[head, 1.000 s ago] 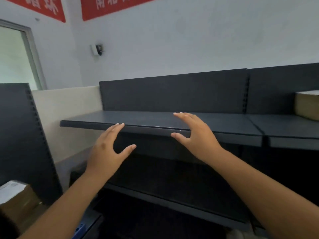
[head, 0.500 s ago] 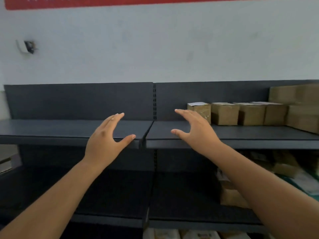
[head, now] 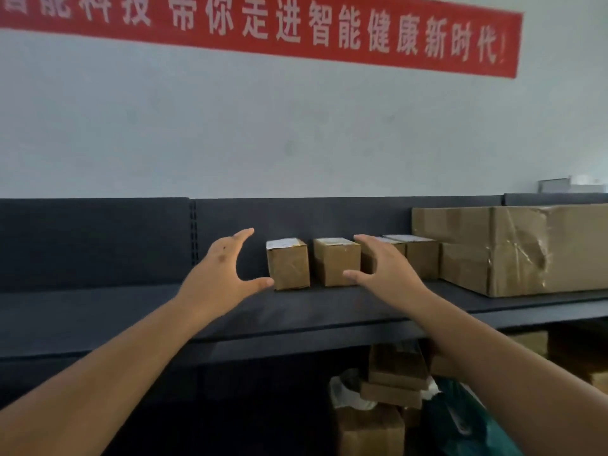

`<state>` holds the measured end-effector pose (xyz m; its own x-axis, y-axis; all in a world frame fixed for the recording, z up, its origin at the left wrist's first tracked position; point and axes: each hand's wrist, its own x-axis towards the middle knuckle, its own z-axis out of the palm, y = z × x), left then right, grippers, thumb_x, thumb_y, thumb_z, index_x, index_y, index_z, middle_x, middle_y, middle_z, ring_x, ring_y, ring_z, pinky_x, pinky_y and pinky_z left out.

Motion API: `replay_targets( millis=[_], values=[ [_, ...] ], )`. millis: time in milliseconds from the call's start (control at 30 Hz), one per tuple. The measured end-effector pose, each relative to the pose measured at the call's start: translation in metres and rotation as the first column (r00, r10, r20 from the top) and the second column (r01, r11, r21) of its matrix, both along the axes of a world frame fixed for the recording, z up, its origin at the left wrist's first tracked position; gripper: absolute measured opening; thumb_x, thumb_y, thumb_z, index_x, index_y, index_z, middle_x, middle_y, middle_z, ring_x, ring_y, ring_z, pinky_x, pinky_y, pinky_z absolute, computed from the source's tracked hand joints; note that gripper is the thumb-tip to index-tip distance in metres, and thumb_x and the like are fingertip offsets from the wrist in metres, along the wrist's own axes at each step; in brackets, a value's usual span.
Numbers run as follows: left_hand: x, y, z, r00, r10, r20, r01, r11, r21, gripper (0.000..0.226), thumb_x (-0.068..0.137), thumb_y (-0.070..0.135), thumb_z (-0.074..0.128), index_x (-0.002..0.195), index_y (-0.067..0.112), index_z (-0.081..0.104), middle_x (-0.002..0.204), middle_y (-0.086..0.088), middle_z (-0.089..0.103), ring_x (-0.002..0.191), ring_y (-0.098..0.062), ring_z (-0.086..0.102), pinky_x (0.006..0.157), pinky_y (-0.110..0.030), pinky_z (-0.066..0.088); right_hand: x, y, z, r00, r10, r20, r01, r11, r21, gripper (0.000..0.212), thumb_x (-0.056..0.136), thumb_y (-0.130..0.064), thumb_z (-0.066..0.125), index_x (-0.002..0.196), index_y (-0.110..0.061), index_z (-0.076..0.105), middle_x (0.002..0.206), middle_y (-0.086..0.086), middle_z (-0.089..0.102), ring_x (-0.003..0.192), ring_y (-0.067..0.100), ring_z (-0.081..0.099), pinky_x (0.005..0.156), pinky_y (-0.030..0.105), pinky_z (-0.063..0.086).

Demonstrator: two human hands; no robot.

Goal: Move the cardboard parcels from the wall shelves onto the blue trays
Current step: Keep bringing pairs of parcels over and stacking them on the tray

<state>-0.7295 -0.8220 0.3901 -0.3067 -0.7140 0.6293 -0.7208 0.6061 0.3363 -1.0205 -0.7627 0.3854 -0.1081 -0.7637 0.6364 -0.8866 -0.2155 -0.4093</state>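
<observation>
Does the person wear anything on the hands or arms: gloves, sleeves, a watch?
No. The left hand and the right hand are bare, without gloves, rings or watch. No sleeve is in view. A small dark spot marks the back of the left hand.

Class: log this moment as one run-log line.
phase: reach | left hand: open, beside leftmost parcel | right hand: open, at second parcel | held: nothing

- 4 small cardboard parcels [head: 288, 268] in a row on the top shelf [head: 98, 311], one partly behind the right hand [head: 391, 268]
- large taped boxes [head: 526, 248]: looks like 2, seams unclear
- lower parcels [head: 391, 394]: several, can't count
- 2 hands, incl. left hand [head: 220, 274]
- 1 red banner [head: 296, 31]
</observation>
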Motion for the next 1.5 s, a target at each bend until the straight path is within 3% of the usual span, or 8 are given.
replay_targets(
  millis=[67, 300, 433, 600, 767, 1033, 1167, 1500],
  values=[
    [-0.021, -0.026, 0.010, 0.995, 0.026, 0.101, -0.026, 1.000, 0.005, 0.097, 0.069, 0.069, 0.066, 0.145, 0.048, 0.009, 0.157, -0.002, 0.021, 0.130, -0.027, 0.045, 0.098, -0.044, 0.045, -0.014, -0.017, 0.004, 0.999, -0.033, 0.011, 0.032, 0.999, 0.020, 0.074, 0.080, -0.048, 0.069, 0.143, -0.033, 0.034, 0.147, -0.006, 0.040, 0.135, 0.014, 0.035, 0.108, 0.030, 0.029],
    [-0.069, -0.113, 0.027, 0.990, -0.051, 0.129, 0.023, 0.977, 0.211, 0.101, 0.069, 0.063, 0.071, 0.148, 0.041, 0.012, 0.140, -0.012, 0.044, 0.117, -0.026, 0.052, 0.089, -0.034, 0.047, -0.043, -0.077, 0.020, 0.995, -0.093, -0.023, 0.095, 0.987, 0.127, 0.077, 0.077, -0.047, 0.073, 0.141, -0.035, 0.033, 0.140, 0.000, 0.049, 0.124, 0.019, 0.048, 0.100, 0.034, 0.041],
    [-0.077, -0.138, 0.015, 0.991, -0.114, 0.073, 0.089, 0.955, 0.284, 0.096, 0.070, 0.058, 0.074, 0.146, 0.041, 0.018, 0.134, -0.003, 0.051, 0.103, -0.017, 0.052, 0.077, -0.027, 0.044, -0.048, -0.096, 0.024, 0.997, -0.075, -0.010, 0.076, 0.992, 0.099, 0.070, 0.079, -0.046, 0.072, 0.139, -0.036, 0.037, 0.131, 0.000, 0.056, 0.112, 0.017, 0.057, 0.094, 0.032, 0.046],
    [-0.083, -0.141, 0.007, 0.989, -0.147, -0.027, 0.149, 0.958, 0.243, 0.083, 0.067, 0.054, 0.079, 0.138, 0.043, 0.036, 0.120, 0.013, 0.055, 0.098, -0.007, 0.051, 0.067, -0.016, 0.041, -0.049, -0.111, 0.024, 0.994, -0.074, -0.087, 0.081, 0.993, 0.085, 0.067, 0.080, -0.047, 0.071, 0.138, -0.035, 0.041, 0.131, -0.001, 0.059, 0.117, 0.016, 0.056, 0.090, 0.027, 0.043],
    [-0.085, -0.137, 0.003, 0.994, -0.102, -0.031, 0.106, 0.968, 0.228, 0.088, 0.064, 0.055, 0.080, 0.141, 0.036, 0.042, 0.133, 0.011, 0.054, 0.112, -0.010, 0.052, 0.091, -0.027, 0.046, -0.043, -0.123, 0.019, 0.993, -0.029, -0.112, 0.048, 0.984, 0.169, 0.066, 0.081, -0.044, 0.071, 0.139, -0.035, 0.041, 0.136, -0.002, 0.054, 0.110, 0.020, 0.058, 0.091, 0.031, 0.047],
    [-0.089, -0.122, 0.005, 0.994, -0.073, -0.079, 0.087, 0.976, 0.198, 0.082, 0.065, 0.045, 0.083, 0.138, 0.035, 0.047, 0.120, 0.014, 0.054, 0.102, -0.005, 0.048, 0.079, -0.019, 0.040, -0.040, -0.127, 0.005, 0.993, 0.105, 0.046, -0.112, 0.972, 0.207, 0.069, 0.080, -0.032, 0.075, 0.138, -0.035, 0.038, 0.109, -0.008, 0.050, 0.100, 0.018, 0.056, 0.083, 0.039, 0.055],
    [-0.090, -0.113, 0.006, 0.998, -0.033, -0.060, 0.044, 0.981, 0.190, 0.087, 0.066, 0.047, 0.082, 0.142, 0.032, 0.043, 0.137, 0.006, 0.051, 0.105, -0.007, 0.045, 0.089, -0.023, 0.040, -0.042, -0.120, 0.004, 0.990, 0.125, 0.068, -0.135, 0.976, 0.169, 0.066, 0.079, -0.030, 0.076, 0.135, -0.037, 0.042, 0.112, -0.013, 0.047, 0.104, 0.019, 0.056, 0.083, 0.042, 0.056],
    [-0.067, -0.061, 0.013, 0.989, 0.135, -0.066, -0.126, 0.984, 0.126, 0.084, 0.071, 0.045, 0.080, 0.144, 0.034, 0.040, 0.136, 0.002, 0.052, 0.104, -0.011, 0.048, 0.087, -0.027, 0.042, -0.051, -0.073, 0.029, 0.961, 0.269, 0.061, -0.271, 0.962, 0.043, 0.061, 0.085, -0.031, 0.070, 0.135, -0.042, 0.037, 0.124, -0.001, 0.053, 0.095, 0.019, 0.060, 0.070, 0.040, 0.060]
  ],
)
